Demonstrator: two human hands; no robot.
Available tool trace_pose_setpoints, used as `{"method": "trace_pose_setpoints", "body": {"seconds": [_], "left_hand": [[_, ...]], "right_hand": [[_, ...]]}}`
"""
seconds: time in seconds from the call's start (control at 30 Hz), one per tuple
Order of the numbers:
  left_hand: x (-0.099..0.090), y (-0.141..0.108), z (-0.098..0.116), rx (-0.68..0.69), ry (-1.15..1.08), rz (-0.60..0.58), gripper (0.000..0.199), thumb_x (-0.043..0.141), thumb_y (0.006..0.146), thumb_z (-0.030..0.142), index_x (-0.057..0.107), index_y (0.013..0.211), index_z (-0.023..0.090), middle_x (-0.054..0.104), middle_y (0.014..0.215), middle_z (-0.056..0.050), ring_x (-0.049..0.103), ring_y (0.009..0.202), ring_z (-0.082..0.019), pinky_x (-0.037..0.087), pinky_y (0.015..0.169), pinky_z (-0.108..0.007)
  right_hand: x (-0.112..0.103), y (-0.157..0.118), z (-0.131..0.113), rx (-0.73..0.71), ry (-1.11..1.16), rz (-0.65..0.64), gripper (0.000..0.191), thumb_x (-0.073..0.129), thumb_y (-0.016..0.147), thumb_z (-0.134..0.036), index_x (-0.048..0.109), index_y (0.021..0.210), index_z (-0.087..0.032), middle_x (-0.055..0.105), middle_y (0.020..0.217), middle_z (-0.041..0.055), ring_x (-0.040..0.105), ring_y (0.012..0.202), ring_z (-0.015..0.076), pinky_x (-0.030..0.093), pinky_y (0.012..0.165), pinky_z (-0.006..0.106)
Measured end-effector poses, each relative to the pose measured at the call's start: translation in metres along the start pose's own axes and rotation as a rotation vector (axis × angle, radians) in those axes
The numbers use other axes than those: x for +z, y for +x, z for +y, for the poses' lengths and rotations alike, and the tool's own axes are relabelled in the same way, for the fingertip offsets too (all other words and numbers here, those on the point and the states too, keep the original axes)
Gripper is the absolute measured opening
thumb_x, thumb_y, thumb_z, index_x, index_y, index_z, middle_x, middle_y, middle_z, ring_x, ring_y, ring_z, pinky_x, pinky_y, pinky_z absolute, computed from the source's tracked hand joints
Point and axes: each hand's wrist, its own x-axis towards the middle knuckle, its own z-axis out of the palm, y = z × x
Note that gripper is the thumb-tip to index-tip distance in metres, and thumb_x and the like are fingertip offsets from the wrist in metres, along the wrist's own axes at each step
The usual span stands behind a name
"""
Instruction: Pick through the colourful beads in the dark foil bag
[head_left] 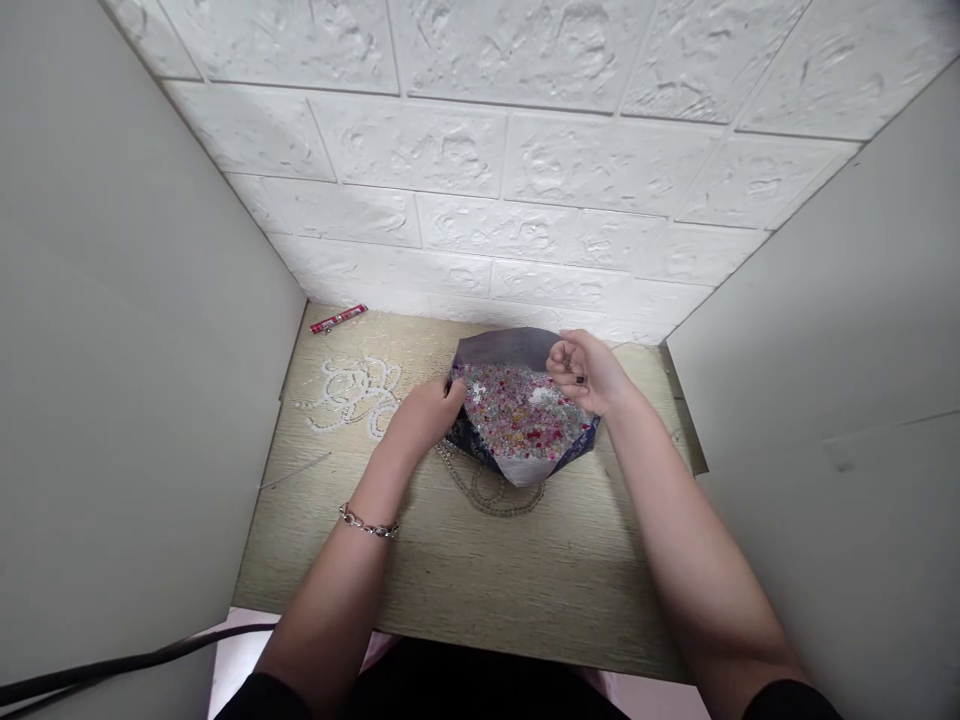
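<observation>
A dark bag point(517, 350) lies open on the wooden table, filled with loose beads point(525, 415) in pink, red, clear and white. My left hand point(431, 412) grips the left edge of the bag, thumb on the inner side. Over the bag's right side is my right hand point(581, 372), palm turned inward and fingers curled around several small dark beads. Strung clear beads point(499, 512) loop out on the table below the bag. To the left lie white bead strands point(360, 392) in loose coils.
A small red item point(339, 319) rests at the table's back left. A thin needle-like rod point(300, 468) lies near the left edge. Grey panels stand on both sides, a white brick-pattern wall point(465, 220) behind. A black cable point(142, 660) runs at lower left.
</observation>
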Motion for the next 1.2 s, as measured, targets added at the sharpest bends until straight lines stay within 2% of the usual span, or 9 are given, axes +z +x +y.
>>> {"method": "trace_pose_setpoints", "body": {"seconds": [0.1, 0.2, 0.27, 0.33, 0.5, 0.8, 0.93, 1.2], "left_hand": [[0.001, 0.001, -0.002, 0.002, -0.001, 0.006, 0.056, 0.013, 0.078, 0.048, 0.057, 0.084, 0.013, 0.061, 0.088, -0.014, 0.054, 0.079, -0.023, 0.038, 0.065, -0.029], [0.002, 0.001, -0.003, -0.003, -0.012, 0.003, 0.057, 0.013, 0.078, 0.049, 0.057, 0.083, 0.013, 0.061, 0.086, -0.013, 0.054, 0.078, -0.023, 0.037, 0.063, -0.029], [0.001, 0.001, -0.003, 0.001, -0.014, 0.001, 0.057, 0.013, 0.078, 0.048, 0.057, 0.083, 0.013, 0.061, 0.087, -0.013, 0.054, 0.078, -0.022, 0.037, 0.064, -0.029], [0.0, 0.0, -0.002, 0.001, -0.01, 0.001, 0.056, 0.012, 0.078, 0.048, 0.056, 0.083, 0.013, 0.061, 0.087, -0.013, 0.054, 0.079, -0.023, 0.037, 0.064, -0.029], [-0.001, 0.0, 0.0, -0.009, -0.002, -0.006, 0.057, 0.013, 0.077, 0.049, 0.057, 0.085, 0.013, 0.061, 0.089, -0.014, 0.054, 0.081, -0.023, 0.038, 0.066, -0.029], [-0.002, 0.0, 0.001, -0.019, -0.026, -0.016, 0.057, 0.014, 0.078, 0.048, 0.057, 0.085, 0.012, 0.06, 0.092, -0.015, 0.054, 0.084, -0.023, 0.038, 0.069, -0.029], [-0.002, 0.0, 0.0, -0.01, -0.022, -0.008, 0.057, 0.013, 0.077, 0.048, 0.057, 0.084, 0.012, 0.061, 0.09, -0.015, 0.054, 0.082, -0.023, 0.038, 0.068, -0.029], [-0.002, 0.0, 0.0, -0.025, -0.001, -0.015, 0.057, 0.014, 0.078, 0.048, 0.057, 0.084, 0.013, 0.061, 0.089, -0.014, 0.054, 0.081, -0.023, 0.038, 0.067, -0.028]], "right_hand": [[0.004, -0.001, 0.003, 0.007, -0.48, 0.074, 0.032, 0.044, 0.065, -0.047, 0.048, 0.059, -0.016, 0.03, 0.043, -0.0049, 0.023, 0.038, 0.0058, 0.02, 0.036, 0.021], [0.008, -0.005, 0.003, -0.013, -0.99, 0.024, 0.02, 0.053, 0.06, -0.034, 0.055, 0.053, -0.015, 0.042, 0.045, -0.001, 0.037, 0.044, 0.0089, 0.026, 0.042, 0.023], [0.011, -0.008, 0.002, -0.034, -1.182, -0.051, 0.011, 0.052, 0.059, -0.022, 0.059, 0.056, -0.014, 0.051, 0.052, 0.0026, 0.043, 0.05, 0.0109, 0.029, 0.045, 0.023], [0.014, -0.011, 0.001, -0.035, -1.271, -0.111, 0.014, 0.049, 0.058, -0.015, 0.061, 0.064, -0.013, 0.057, 0.06, 0.0053, 0.047, 0.053, 0.0119, 0.029, 0.046, 0.023], [0.019, -0.011, 0.004, -0.017, -1.346, -0.139, 0.024, 0.045, 0.058, -0.008, 0.063, 0.073, -0.012, 0.061, 0.069, 0.0082, 0.052, 0.058, 0.013, 0.032, 0.047, 0.021], [0.019, -0.005, 0.016, 0.033, -1.373, -0.06, 0.029, 0.046, 0.062, -0.009, 0.061, 0.087, -0.01, 0.062, 0.08, 0.0129, 0.056, 0.07, 0.0168, 0.036, 0.054, 0.023], [0.016, -0.004, 0.016, 0.067, -1.387, -0.055, 0.028, 0.046, 0.062, -0.009, 0.061, 0.085, -0.011, 0.062, 0.081, 0.0124, 0.056, 0.069, 0.016, 0.036, 0.054, 0.022], [0.012, -0.011, 0.003, 0.071, -1.293, -0.125, 0.023, 0.044, 0.061, -0.004, 0.065, 0.068, -0.012, 0.064, 0.07, 0.0096, 0.056, 0.063, 0.0143, 0.038, 0.055, 0.021]]}}
